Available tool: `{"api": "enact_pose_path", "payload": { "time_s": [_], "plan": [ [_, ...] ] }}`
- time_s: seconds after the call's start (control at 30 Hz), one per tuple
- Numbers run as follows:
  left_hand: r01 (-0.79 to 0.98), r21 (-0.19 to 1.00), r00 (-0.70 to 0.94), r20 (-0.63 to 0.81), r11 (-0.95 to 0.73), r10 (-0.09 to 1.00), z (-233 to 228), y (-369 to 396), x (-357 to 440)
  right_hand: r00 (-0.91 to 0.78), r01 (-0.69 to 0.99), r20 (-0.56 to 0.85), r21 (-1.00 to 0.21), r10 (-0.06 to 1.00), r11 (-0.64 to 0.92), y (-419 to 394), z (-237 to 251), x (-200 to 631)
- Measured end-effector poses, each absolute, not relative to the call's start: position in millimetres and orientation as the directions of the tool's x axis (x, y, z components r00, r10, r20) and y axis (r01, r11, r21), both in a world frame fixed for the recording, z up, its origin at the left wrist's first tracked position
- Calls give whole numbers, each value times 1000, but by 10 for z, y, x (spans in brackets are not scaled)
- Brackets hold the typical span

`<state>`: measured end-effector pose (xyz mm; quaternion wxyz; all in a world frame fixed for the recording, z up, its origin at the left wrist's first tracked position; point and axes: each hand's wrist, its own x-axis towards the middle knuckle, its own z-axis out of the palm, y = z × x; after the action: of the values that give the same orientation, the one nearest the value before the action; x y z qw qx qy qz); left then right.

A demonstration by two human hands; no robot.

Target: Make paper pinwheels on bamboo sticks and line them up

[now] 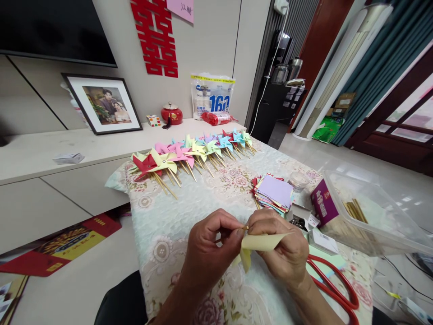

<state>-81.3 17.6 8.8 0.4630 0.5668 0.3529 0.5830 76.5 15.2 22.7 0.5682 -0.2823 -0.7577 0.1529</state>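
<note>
A framed photo (104, 106), puzzle cube (154, 120) and red jar (173, 116) sit on a cabinet (30, 151).

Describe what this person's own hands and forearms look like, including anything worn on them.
The left hand and right hand are ungloved, with no rings visible, though some fingers are partly hidden. The left forearm and right forearm look bare, with no watch or bracelet visible.

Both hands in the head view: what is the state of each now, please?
Left hand: closed, pinching what looks like a thin stick.
Right hand: closed, holding curled yellow paper.
</note>
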Motion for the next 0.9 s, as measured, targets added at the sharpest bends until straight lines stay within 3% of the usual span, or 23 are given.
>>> {"api": "enact_pose_path", "payload": {
  "time_s": [0.6, 0.9],
  "plan": [
    [-10, 904, 106, 426, -427, 899, 106, 176, -845, -134, 190, 777, -589, 615, 785, 179, 128, 762],
    [59, 879, 161, 459, -472, 874, 118, 180, -913, -182, 220, 770, -575, 612, 788, 188, 98, 806]
  ]
}}
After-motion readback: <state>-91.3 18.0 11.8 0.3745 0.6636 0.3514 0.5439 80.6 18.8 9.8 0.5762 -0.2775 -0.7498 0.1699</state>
